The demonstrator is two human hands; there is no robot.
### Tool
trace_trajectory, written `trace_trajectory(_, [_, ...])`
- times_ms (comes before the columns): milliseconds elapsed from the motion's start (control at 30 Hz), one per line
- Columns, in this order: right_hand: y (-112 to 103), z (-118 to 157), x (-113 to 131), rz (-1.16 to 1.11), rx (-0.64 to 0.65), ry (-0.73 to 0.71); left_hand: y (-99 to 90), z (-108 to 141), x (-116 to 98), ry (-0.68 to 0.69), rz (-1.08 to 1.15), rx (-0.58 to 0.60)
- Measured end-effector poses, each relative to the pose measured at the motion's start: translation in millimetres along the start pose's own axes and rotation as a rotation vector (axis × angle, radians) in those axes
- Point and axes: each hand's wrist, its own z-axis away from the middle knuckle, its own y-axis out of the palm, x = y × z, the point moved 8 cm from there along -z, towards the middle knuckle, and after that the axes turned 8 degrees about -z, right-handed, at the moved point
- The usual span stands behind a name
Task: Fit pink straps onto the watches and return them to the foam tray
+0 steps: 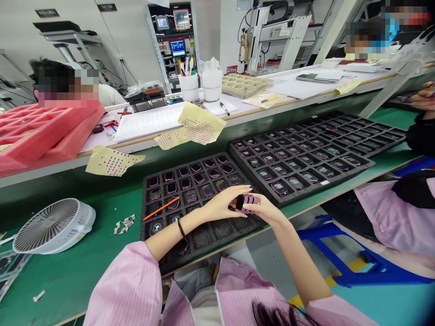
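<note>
Both hands meet above the right part of a black foam tray (217, 228) that holds rows of purple-rimmed watch cases. My right hand (263, 207) is closed on a small purple watch case (247, 203), its thumb and fingers along the sides. Around the left side of that case curves my left hand (226, 203), fingers bent and their tips touching or very close to it. An orange stick (161, 208) lies across the tray's left part. Several tray slots below my hands hold nothing.
A white fan (54, 226) and paper scraps (124, 224) are on the green table at left. More foam trays (253, 179) with watch cases extend right, toward another person's hand (424, 97). Yellow sticker sheets (113, 160) hang from the shelf edge.
</note>
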Motion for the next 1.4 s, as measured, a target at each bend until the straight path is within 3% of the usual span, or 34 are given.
trace_trajectory(167, [14, -6, -12, -0.12, 0.055, 0.051, -0.8, 6, 12, -0.111, -0.016, -0.071])
trace_trajectory(333, [-2, -10, 6, -0.142, -0.036, 0.009, -12.2, 14, 12, -0.255, -0.194, -0.173])
trace_trajectory(433, [-17, -15, 24, 0.037, -0.081, -0.034, 4.1, 11, 6, -0.289, -0.379, -0.065])
trace_trajectory(567, [-24, -27, 40, 0.502, -0.055, -0.084, 32.3, 6, 6, -0.318, -0.506, 0.091])
trace_trajectory(633, [-21, -32, 42, 0.731, -0.005, -0.111, 35.6, 8, 6, -0.336, -0.527, 0.116])
trace_trajectory(733, [-12, -38, 41, 0.991, 0.107, -0.203, 26.3, 22, 0, -0.327, -0.56, 0.061])
trace_trajectory(833, [-3, -42, 34, 1.064, 0.152, -0.297, 19.9, 45, -8, -0.336, -0.662, 0.011])
trace_trajectory(1033, [-10, -56, 27, 1.025, -0.08, -0.41, 35.2, 74, -5, -0.459, -0.818, 0.148])
trace_trajectory(1133, [-11, -59, 23, 1.051, -0.08, -0.43, 18.6, 73, -20, -0.387, -0.701, 0.118])
trace_trajectory(1267, [2, -56, 21, 1.174, 0.028, -0.457, -40.7, 78, -63, -0.225, -0.433, -0.115])
trace_trajectory(1333, [16, -45, 31, 1.323, 0.035, -0.523, -66.9, 91, -84, -0.191, -0.361, -0.195])
trace_trajectory(1400, [37, -25, 52, 1.492, 0.026, -0.678, -84.6, 108, -103, -0.199, -0.343, -0.235])
